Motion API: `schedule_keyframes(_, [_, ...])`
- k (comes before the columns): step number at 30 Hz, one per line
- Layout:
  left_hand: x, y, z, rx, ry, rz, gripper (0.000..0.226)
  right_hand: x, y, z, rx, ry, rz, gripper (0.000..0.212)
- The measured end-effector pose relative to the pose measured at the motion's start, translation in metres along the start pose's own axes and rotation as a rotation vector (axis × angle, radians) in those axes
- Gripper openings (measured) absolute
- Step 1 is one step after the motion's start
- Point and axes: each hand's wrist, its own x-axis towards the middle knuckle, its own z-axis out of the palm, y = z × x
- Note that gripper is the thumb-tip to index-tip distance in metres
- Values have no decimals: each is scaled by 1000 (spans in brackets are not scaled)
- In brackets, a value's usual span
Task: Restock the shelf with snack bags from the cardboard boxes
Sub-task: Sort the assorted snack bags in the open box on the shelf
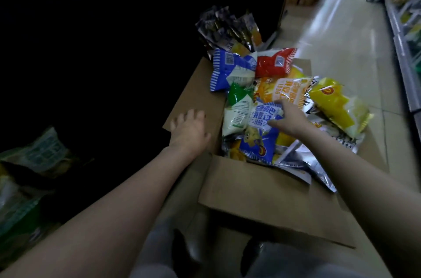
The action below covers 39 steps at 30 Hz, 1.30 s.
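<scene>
A: Picking is the step in hand. Right hand (pixel 287 118) pinches the top edge of the blue snack bag (pixel 259 127) lying on the heap in the cardboard box (pixel 262 198).

B: And the left hand (pixel 191 130)?

A: Fingers spread and relaxed, holding nothing, over the box's flap at nine o'clock from the bag.

B: Next move?

A: I'd judge a clean lift clear of the green bag (pixel 238 109) touching it, then a swing toward the dark shelf (pixel 91 50) at ten o'clock. Its rows are too dim to read.
</scene>
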Motion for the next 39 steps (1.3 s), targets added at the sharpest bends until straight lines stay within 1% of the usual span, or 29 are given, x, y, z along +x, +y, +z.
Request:
schedule_keyframes(2, [12, 0, 9, -64, 24, -78, 48, 19, 0, 14, 8, 11, -55, 57])
schedule_keyframes(4, [21, -5, 17, -117, 31, -156, 46, 37, -8, 29, 10, 92, -77, 54])
schedule_keyframes(6, [29, -9, 22, -133, 42, -174, 46, 55, -23, 40, 45, 177, -86, 60])
schedule_keyframes(7, [32, -11, 23, -135, 51, -168, 46, 63, -31, 45, 65, 177, -104, 65])
schedule_keyframes(9, [39, -16, 22, -128, 64, -135, 45, 81, -45, 57, 21, 107, -139, 75])
schedule_keyframes(11, [45, -23, 19, -114, 78, -92, 46, 94, -55, 66, -55, 42, -116, 76])
schedule_keyframes(12, [47, -27, 17, -104, 85, -77, 46, 99, -57, 70, -23, 66, -92, 70])
schedule_keyframes(14, [50, -37, 14, -88, 106, -64, 45, 100, -60, 75, 6, 211, -43, 50])
schedule_keyframes(16, [50, -47, 11, -98, 117, -59, 45, 91, -65, 80, -183, 312, -61, 44])
schedule_keyframes(18, [47, -53, 8, -125, 123, -62, 46, 81, -69, 82, -313, 321, -128, 38])
schedule_keyframes(20, [42, -59, 4, -174, 130, -69, 48, 68, -74, 73, -368, 300, -166, 25])
schedule_keyframes(22, [36, -65, -1, -282, 154, -56, 49, 54, -74, 57, -288, 296, -231, 23])
schedule_keyframes(24, [29, -70, -9, -454, 192, -6, 48, 36, -81, 33, -112, 283, -363, 24])
schedule_keyframes(26, [24, -71, -20, -604, 214, 34, 51, 17, -96, 13, 85, 223, -487, 21])
schedule_keyframes(27, [22, -72, -26, -685, 202, 39, 57, 9, -106, 6, 178, 159, -522, 20])
schedule_keyframes(28, [18, -74, -33, -789, 164, 44, 65, 0, -117, 3, 270, 76, -537, 19])
schedule_keyframes(31, [0, -94, -51, -1169, -47, 53, 90, -16, -152, 10, 537, -152, -534, 17])
schedule_keyframes(32, [-8, -105, -55, -1249, -60, 43, 95, -19, -163, 17, 609, -195, -532, 16])
schedule_keyframes(33, [-14, -118, -59, -1298, -33, 25, 98, -21, -173, 26, 692, -243, -524, 16])
schedule_keyframes(35, [-25, -150, -66, -1348, 35, -16, 103, -27, -196, 47, 869, -372, -491, 19])
schedule_keyframes(36, [-31, -167, -68, -1337, 43, -35, 102, -30, -209, 58, 909, -423, -483, 20])
schedule_keyframes(37, [-37, -185, -67, -1293, 45, -57, 98, -34, -221, 73, 900, -452, -476, 20])
schedule_keyframes(39, [-51, -225, -59, -1077, 67, -138, 77, -40, -245, 112, 765, -462, -463, 20])
